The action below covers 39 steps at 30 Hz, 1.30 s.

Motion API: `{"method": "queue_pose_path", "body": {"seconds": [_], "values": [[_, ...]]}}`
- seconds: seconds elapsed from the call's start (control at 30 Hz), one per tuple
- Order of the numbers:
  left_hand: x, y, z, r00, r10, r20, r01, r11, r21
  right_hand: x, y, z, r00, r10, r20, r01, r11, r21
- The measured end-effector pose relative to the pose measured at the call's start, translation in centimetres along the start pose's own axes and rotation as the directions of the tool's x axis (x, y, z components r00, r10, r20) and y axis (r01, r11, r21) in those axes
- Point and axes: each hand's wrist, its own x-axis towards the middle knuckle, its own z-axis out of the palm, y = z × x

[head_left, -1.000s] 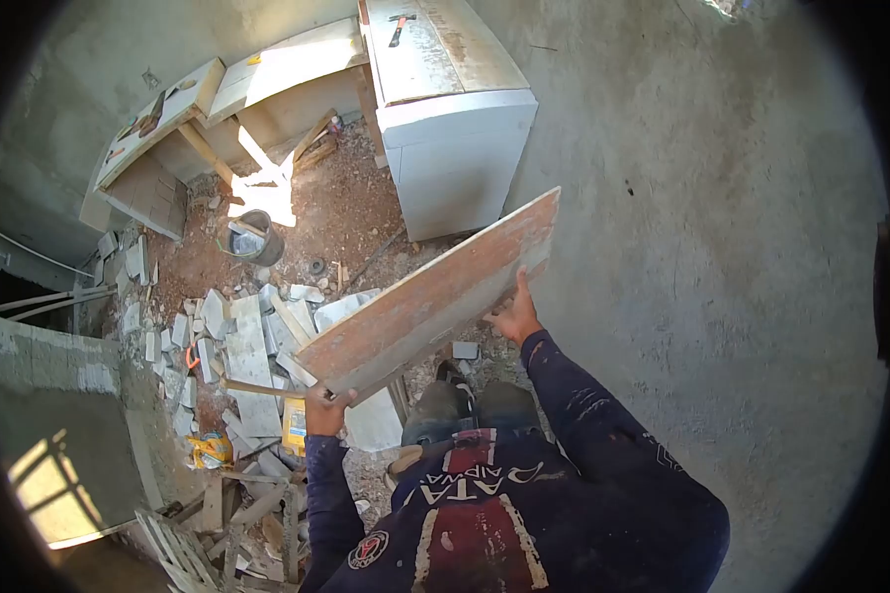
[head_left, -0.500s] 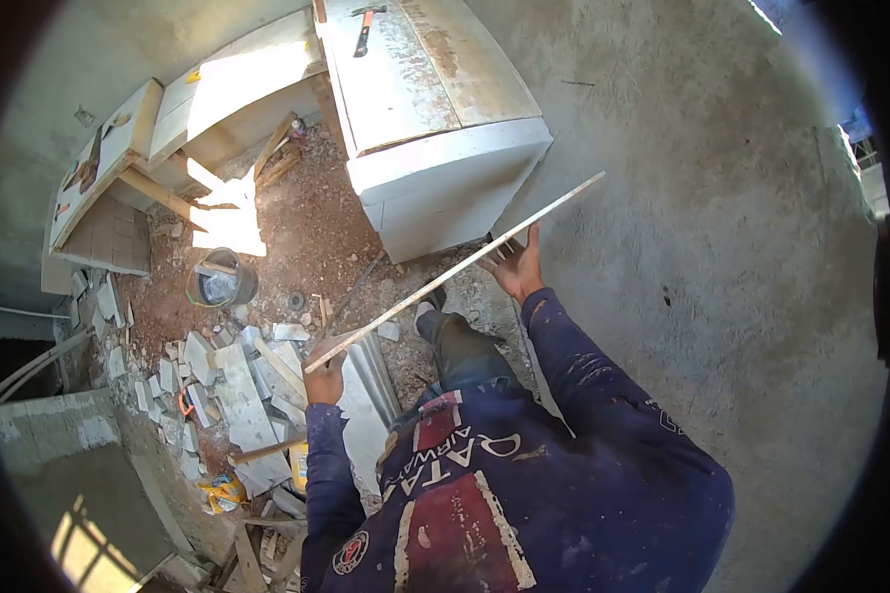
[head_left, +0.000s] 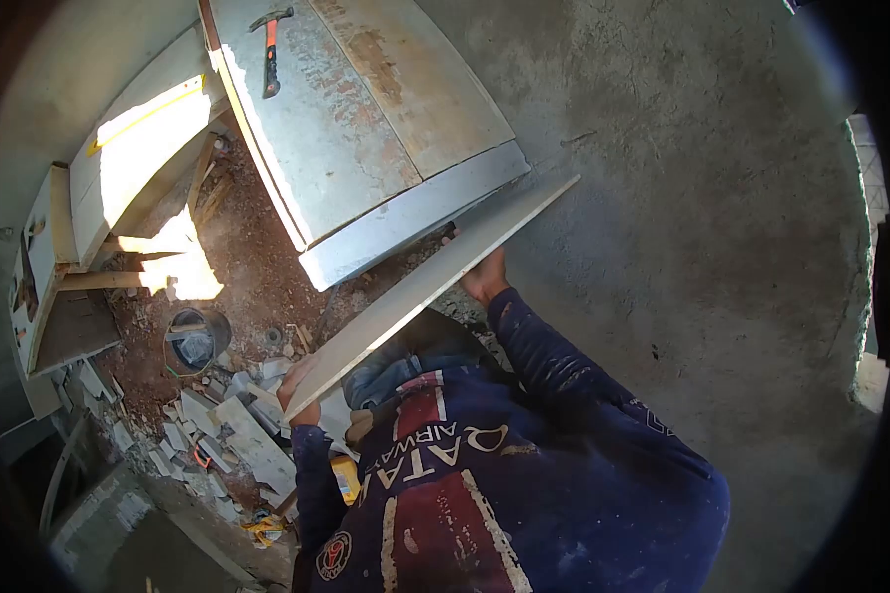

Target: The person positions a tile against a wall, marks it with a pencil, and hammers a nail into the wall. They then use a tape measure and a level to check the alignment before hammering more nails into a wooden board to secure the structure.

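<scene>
A long flat pale board (head_left: pixel 415 287) slants across the view in front of my chest, its broad face and one narrow edge showing. My left hand (head_left: pixel 302 393) is closed around its lower left end. Farther up, my right hand (head_left: pixel 486 276) grips it from underneath near the right end, with most of its fingers hidden behind the board. Just beyond the board stands a block-built counter with a white front edge (head_left: pixel 415 212) and wide panels (head_left: pixel 356 109) on top. On these panels lies a claw hammer (head_left: pixel 271 59) with an orange and black handle.
A dark bucket (head_left: pixel 198 339) stands on reddish soil at the left. Broken block pieces (head_left: pixel 203 420) are heaped below it. A second bench (head_left: pixel 133 148) bears a yellow strip-like tool (head_left: pixel 148 114), with wooden props (head_left: pixel 104 281) beneath. A plastered wall (head_left: pixel 663 247) fills the right.
The board has tipped from edge-on to show its broad face, still in both hands. My view has shifted, with the counter and hammer now nearer and farther left.
</scene>
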Motion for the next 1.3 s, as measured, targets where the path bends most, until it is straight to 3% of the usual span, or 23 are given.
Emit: {"method": "queue_pose_path", "body": {"seconds": [0.17, 0.23, 0.37, 0.43, 0.47, 0.53, 0.6, 0.7, 0.77, 0.83, 0.9, 0.93, 0.97, 1.03, 1.17, 1.3], "values": [[3.7, -1.0, 0.2, 0.995, 0.019, 0.1, -0.019, 1.0, 0.0, 1.1, 0.2, 3.0, 0.997, -0.041, -0.071, 0.035, 0.996, -0.083], [5.4, -1.5, 0.5, 0.991, 0.028, 0.132, -0.03, 0.999, 0.013, 0.1, 0.1, 5.6, 0.995, -0.096, -0.024, 0.093, 0.99, -0.107], [8.5, -2.8, 0.0, 0.968, 0.15, 0.202, -0.157, 0.987, 0.023, 2.7, 1.2, 4.6, 0.995, -0.102, -0.01, 0.102, 0.994, -0.046], [9.9, -3.8, -0.1, 0.949, 0.126, 0.288, -0.167, 0.978, 0.122, 4.2, 0.9, 3.9, 0.982, -0.115, -0.149, 0.092, 0.984, -0.156], [10.5, -4.5, -0.1, 0.948, 0.113, 0.298, -0.134, 0.99, 0.05, 4.5, 0.4, 3.9, 0.98, -0.117, -0.16, 0.09, 0.982, -0.167], [11.9, -3.6, -0.5, 0.926, 0.231, 0.297, -0.25, 0.968, 0.025, 3.8, 0.3, 5.9, 0.938, -0.269, -0.221, 0.218, 0.949, -0.227], [12.8, -4.7, -0.8, 0.893, 0.264, 0.365, -0.279, 0.96, -0.014, 3.2, -1.1, 7.2, 0.933, -0.272, -0.235, 0.238, 0.957, -0.163], [12.8, -3.9, -1.1, 0.887, 0.264, 0.38, -0.267, 0.963, -0.045, 0.1, -1.9, 9.3, 0.902, -0.428, -0.052, 0.407, 0.886, -0.224], [13.2, -4.9, -0.7, 0.825, 0.359, 0.437, -0.33, 0.933, -0.146, -2.4, -1.8, 11.8, 0.904, -0.426, -0.028, 0.402, 0.873, -0.276], [13.3, -4.1, -1.4, 0.839, 0.317, 0.442, -0.285, 0.948, -0.14, -3.3, -2.0, 12.4, 0.888, -0.46, -0.001, 0.433, 0.838, -0.333], [13.3, -2.7, -1.5, 0.856, 0.253, 0.451, -0.235, 0.967, -0.098, -3.7, -3.5, 12.2, 0.945, -0.327, -0.014, 0.307, 0.9, -0.308], [13.2, -2.3, -1.2, 0.861, 0.237, 0.449, -0.233, 0.97, -0.064, -3.2, -4.1, 11.7, 0.939, -0.345, -0.011, 0.306, 0.846, -0.437], [13.0, -2.6, -1.0, 0.857, 0.258, 0.445, -0.261, 0.964, -0.055, -3.8, -4.4, 13.0, 0.907, -0.401, -0.127, 0.293, 0.82, -0.492], [13.0, -2.6, -0.8, 0.873, 0.262, 0.411, -0.267, 0.962, -0.046, -3.9, -5.8, 13.1, 0.875, -0.452, -0.176, 0.324, 0.814, -0.482], [13.0, -3.6, -0.7, 0.877, 0.163, 0.452, -0.181, 0.983, -0.002, -2.3, -6.8, 13.3, 0.861, -0.447, -0.242, 0.233, 0.771, -0.593], [13.0, -4.6, -0.7, 0.844, 0.252, 0.473, -0.281, 0.96, -0.009, -1.5, -6.8, 13.3, 0.833, -0.473, -0.289, 0.163, 0.707, -0.688]]}}
